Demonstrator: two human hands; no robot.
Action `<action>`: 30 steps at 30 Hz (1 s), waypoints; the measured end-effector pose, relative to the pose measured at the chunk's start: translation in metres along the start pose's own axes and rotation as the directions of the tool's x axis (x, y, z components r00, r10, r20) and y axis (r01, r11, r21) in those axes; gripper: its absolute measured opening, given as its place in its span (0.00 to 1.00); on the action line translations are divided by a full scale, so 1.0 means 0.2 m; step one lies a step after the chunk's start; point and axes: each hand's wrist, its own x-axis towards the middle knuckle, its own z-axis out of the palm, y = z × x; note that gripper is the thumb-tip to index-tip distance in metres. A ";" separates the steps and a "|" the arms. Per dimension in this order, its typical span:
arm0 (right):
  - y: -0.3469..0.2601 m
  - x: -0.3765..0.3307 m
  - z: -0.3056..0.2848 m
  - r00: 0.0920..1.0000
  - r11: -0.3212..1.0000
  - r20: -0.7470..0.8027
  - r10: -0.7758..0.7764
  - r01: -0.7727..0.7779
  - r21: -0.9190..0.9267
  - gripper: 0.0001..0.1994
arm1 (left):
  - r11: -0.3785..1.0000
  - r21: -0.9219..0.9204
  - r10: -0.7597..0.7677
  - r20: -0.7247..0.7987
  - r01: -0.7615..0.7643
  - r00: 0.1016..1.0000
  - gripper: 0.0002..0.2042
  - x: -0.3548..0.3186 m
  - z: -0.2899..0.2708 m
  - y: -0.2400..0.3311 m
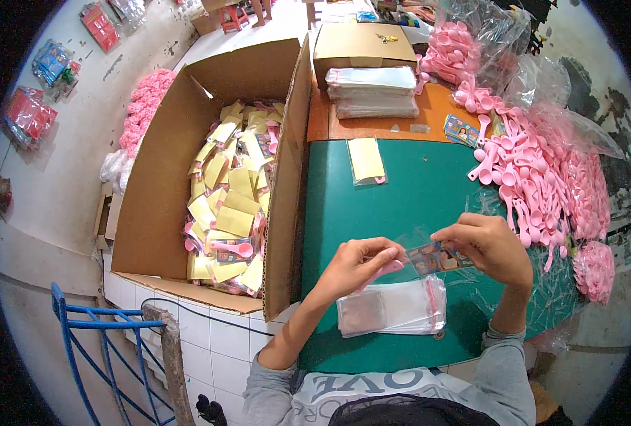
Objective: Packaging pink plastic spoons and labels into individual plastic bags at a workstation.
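Observation:
My left hand [361, 266] is closed in a pinch on a small clear plastic bag [409, 248]. Something pink, which looks like a spoon [384, 271], shows under its fingers. To the right, my right hand [487, 240] grips a blue printed card [436, 258], whose left end meets the bag; I cannot tell how far inside it lies. Below both hands a stack of clear bags [401, 307] rests on the green tabletop [358, 220]. Farther off lies a filled bag [366, 160] with a yellow card back and a bit of pink showing.
Left of the table stands a tall cardboard box [166, 177] holding many packed yellow-backed bags [234, 206]. Loose pink spoons [521, 167] pile up at the right. Printed cards [461, 130], bundled clear bags [371, 91] and a closed carton [361, 46] occupy the far side. A blue metal frame [110, 319] stands lower left.

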 end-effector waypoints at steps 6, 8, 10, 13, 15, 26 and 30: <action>0.01 -0.01 0.01 0.999 0.998 -0.036 -0.029 0.026 -0.058 0.09 | 0.992 0.092 0.086 -0.003 -0.086 0.996 0.12 0.00 0.03 0.01; 0.01 -0.02 -0.02 0.942 0.996 -0.336 0.014 0.016 0.086 0.08 | 0.995 0.085 0.042 -0.007 -0.041 0.999 0.12 0.01 0.02 0.02; 0.00 -0.02 -0.04 0.937 0.996 -0.346 0.046 -0.018 0.083 0.09 | 0.997 0.080 -0.003 -0.018 0.005 1.000 0.13 0.01 0.01 0.01; -0.01 -0.02 -0.01 0.979 1.000 -0.206 -0.001 0.007 0.031 0.08 | 0.998 -0.037 0.050 -0.016 -0.050 0.999 0.13 0.02 0.00 -0.03; -0.05 -0.01 0.01 0.989 1.000 -0.145 -0.003 0.002 -0.006 0.08 | 0.995 -0.037 0.092 0.021 -0.091 0.996 0.12 0.02 -0.01 -0.04; 0.01 0.00 0.08 0.999 0.996 0.011 -0.033 0.034 -0.077 0.05 | 0.962 0.262 0.075 0.027 -0.080 0.997 0.11 0.00 0.01 0.02; 0.01 0.00 0.07 1.000 0.999 -0.008 -0.024 0.023 -0.047 0.05 | 0.977 0.190 0.087 0.048 -0.095 0.995 0.11 0.02 0.01 0.01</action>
